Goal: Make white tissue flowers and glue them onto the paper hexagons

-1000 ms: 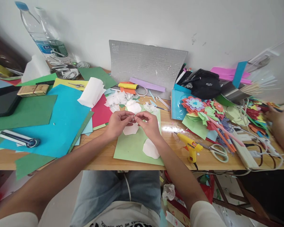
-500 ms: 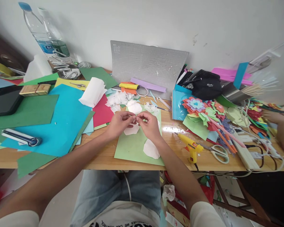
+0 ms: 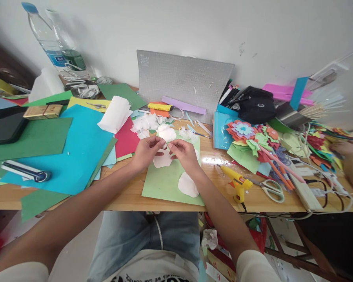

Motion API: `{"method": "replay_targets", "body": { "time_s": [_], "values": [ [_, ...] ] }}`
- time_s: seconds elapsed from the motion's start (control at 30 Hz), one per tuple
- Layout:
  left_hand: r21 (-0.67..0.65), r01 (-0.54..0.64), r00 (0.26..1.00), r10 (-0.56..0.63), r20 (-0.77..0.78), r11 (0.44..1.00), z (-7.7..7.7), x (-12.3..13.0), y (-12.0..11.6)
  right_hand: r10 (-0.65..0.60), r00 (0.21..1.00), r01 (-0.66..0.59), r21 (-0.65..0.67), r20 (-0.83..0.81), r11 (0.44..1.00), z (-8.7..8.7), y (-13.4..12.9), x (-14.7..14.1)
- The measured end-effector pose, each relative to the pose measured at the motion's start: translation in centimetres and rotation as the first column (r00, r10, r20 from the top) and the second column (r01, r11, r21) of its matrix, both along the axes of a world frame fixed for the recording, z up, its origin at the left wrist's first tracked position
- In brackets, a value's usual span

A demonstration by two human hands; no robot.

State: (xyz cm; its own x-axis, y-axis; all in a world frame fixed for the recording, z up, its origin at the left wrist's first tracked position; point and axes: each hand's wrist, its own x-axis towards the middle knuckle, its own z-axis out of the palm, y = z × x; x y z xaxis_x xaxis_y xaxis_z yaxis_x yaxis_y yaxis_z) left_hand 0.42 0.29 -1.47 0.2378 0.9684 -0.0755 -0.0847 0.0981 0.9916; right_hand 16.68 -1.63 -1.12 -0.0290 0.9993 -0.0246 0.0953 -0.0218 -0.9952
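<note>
My left hand (image 3: 148, 152) and my right hand (image 3: 184, 154) meet fingertip to fingertip above a light green sheet (image 3: 164, 188). Both are closed in a pinch around something tiny and greenish that I cannot make out. Under the fingers lies a white paper piece (image 3: 162, 159). Another white piece (image 3: 167, 133) sits just beyond my fingertips, and a rounded white one (image 3: 188, 185) rests near my right wrist. Torn white scraps (image 3: 145, 123) are heaped behind my left hand.
A yellow glue gun (image 3: 237, 180) and scissors (image 3: 273, 190) lie to the right, beside paper flowers (image 3: 244, 130). Blue paper (image 3: 85, 149) and a stapler (image 3: 26, 170) are at left. A grey cutting mat (image 3: 185, 78) leans on the wall. Another person's arm (image 3: 351, 156) shows at far right.
My fingertips have shifted slightly left and the gap between my hands has widened a little. More of the white piece under them shows.
</note>
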Motion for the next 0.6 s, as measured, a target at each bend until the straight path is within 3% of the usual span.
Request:
{"method": "replay_targets", "body": {
  "time_s": [0.3, 0.47, 0.6],
  "values": [
    [0.006, 0.019, 1.000, -0.019, 0.007, 1.000, 0.41, -0.01, -0.33, -0.002, 0.999, -0.001, -0.054, -0.038, 0.999, -0.13, 0.15, -0.24],
    [0.044, 0.060, 0.996, -0.057, -0.074, 0.997, 0.59, -0.18, -0.34, -0.013, 0.997, 0.009, 0.061, 0.071, 0.998, -0.31, 0.29, 0.07],
    [0.063, 0.014, 0.996, -0.009, -0.087, 0.998, 0.40, -0.17, -0.28, -0.077, 0.980, 0.047, 0.165, 0.183, 0.985, -0.35, 0.25, 0.07]
  ]
}}
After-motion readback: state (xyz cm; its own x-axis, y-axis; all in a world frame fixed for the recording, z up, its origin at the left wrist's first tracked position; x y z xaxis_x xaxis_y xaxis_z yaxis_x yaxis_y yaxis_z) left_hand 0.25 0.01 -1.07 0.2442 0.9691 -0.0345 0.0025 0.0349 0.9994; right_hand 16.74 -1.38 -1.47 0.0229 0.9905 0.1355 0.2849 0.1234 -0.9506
